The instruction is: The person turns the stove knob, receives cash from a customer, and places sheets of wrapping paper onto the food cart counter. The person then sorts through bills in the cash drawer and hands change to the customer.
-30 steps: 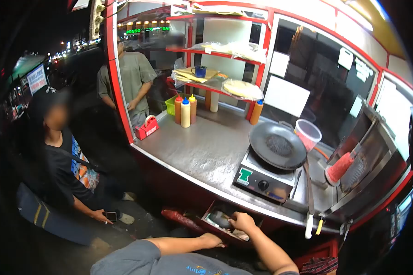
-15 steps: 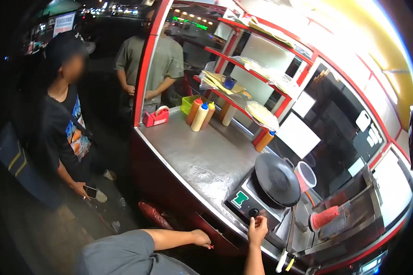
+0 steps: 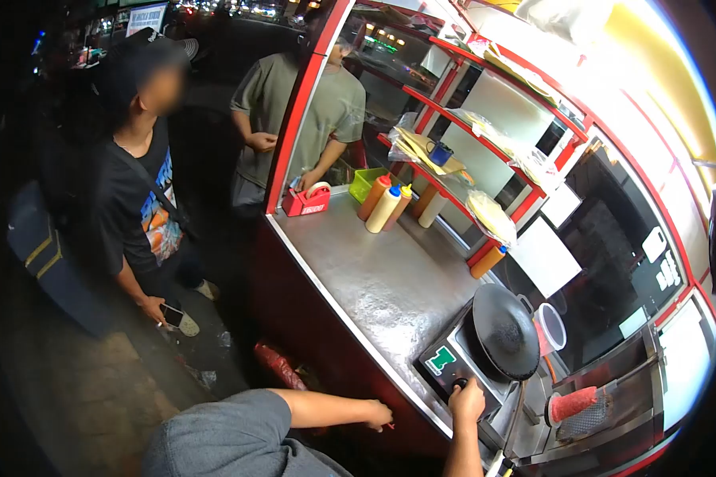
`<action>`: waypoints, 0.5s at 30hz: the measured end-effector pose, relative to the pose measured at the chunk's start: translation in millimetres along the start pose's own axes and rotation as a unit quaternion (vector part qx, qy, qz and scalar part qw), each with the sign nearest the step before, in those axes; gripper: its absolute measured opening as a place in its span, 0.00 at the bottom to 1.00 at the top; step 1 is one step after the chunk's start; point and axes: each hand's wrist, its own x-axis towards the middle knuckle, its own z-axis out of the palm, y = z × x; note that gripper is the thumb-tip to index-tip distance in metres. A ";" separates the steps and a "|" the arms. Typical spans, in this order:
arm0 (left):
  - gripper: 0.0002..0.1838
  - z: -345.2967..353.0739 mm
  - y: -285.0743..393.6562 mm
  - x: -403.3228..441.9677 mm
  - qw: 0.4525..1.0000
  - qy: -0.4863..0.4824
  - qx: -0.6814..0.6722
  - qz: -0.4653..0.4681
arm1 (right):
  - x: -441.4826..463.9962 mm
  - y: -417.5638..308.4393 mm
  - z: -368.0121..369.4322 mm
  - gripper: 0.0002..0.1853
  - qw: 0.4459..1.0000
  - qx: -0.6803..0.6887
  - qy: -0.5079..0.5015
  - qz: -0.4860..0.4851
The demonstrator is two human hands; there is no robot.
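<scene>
The right hand (image 3: 468, 397) has its thumb and fingers closed around the knob (image 3: 459, 384) on the front of the stove (image 3: 471, 367). A second ago it was down in an open drawer below the counter (image 3: 342, 254), and half a second ago it was raised just short of the knob, fingers loosely bent.

The left hand (image 3: 380, 414) stays low at the cart's red front (image 3: 342, 358), below the counter's front edge, fingers curled. A small red thing shows at its fingertips; whether they grip it, I cannot tell. Half a second ago a narrow gap showed at the top of the drawer; whether it is fully shut now is hidden.

The stove stands at the counter's front edge, toward the right end, with the wok (image 3: 505, 330) still on it. The bucket (image 3: 550, 327) is just behind the wok, and the red cone (image 3: 573, 404) lies farther right. The tape dispenser (image 3: 306, 203) sits by the front left corner; three bottles (image 3: 384, 208) stand near the left end, beside the green basket (image 3: 363, 188).

Beyond the glass, a person in a grey-green shirt (image 3: 326, 103) now has one hand lowered near the tape dispenser; earlier both hands were at the waist.
</scene>
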 end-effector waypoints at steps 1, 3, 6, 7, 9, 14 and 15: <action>0.18 -12.2 1.5 -4.9 0.998 0.014 -0.001 0.057 | 3.7 4.9 8.7 0.15 0.998 -0.030 0.022 -0.060; 0.17 -50.9 -6.2 -7.0 0.977 -0.014 -0.099 0.186 | 11.6 15.8 22.5 0.15 0.985 -0.096 0.027 -0.143; 0.19 -142.6 -1.9 -46.3 0.969 0.024 -0.237 0.071 | 7.4 7.8 11.3 0.06 0.972 -0.137 0.026 -0.189; 0.20 -162.6 -5.5 -56.9 0.956 0.099 -0.274 0.042 | 8.8 11.7 12.1 0.06 0.969 -0.142 0.020 -0.203; 0.22 -176.3 -48.8 -60.0 0.913 0.298 -0.280 -0.010 | 11.4 17.6 18.4 0.06 0.959 -0.167 0.022 -0.228; 0.24 -173.9 -119.7 -83.0 0.902 0.383 0.001 -0.201 | 9.6 19.3 5.4 0.25 0.974 -0.128 -0.017 -0.186; 0.24 -175.9 -115.0 -84.6 0.901 0.373 0.001 -0.222 | 8.1 21.6 6.8 0.28 0.979 -0.099 -0.002 -0.178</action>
